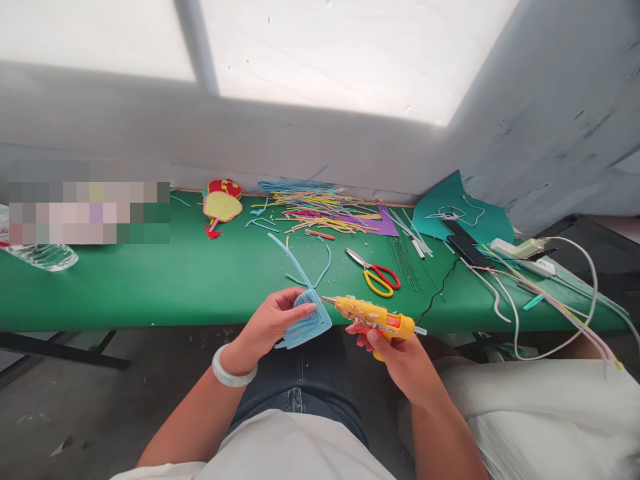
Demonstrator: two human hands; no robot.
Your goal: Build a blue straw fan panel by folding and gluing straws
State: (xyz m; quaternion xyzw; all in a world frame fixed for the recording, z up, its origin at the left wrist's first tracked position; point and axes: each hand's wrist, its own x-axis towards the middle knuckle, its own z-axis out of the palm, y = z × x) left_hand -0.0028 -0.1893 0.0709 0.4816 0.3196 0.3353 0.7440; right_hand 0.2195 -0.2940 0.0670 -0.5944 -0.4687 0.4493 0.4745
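Between the thumb and fingers of my left hand (285, 317) is a flat piece of light blue pipe cleaners (313, 325), its strips laid side by side and bent at a corner. One loose blue strip (293, 257) sticks up from it over the table. My right hand (395, 353) is wrapped round the grip of a yellow hot glue gun (367, 311). The gun's metal nozzle points left, close to the blue piece's right edge; whether they touch I cannot tell. A clear glue stick (421, 331) pokes out of its back end.
On the green table (140, 287) lie scissors (377, 273), a pile of coloured pipe cleaners (320, 207), a yellow and red fan-shaped craft (223, 205) and thin green wires (407, 267). At the right are a power strip (523, 257) and looping cables. A plastic bag (43, 257) sits at the left.
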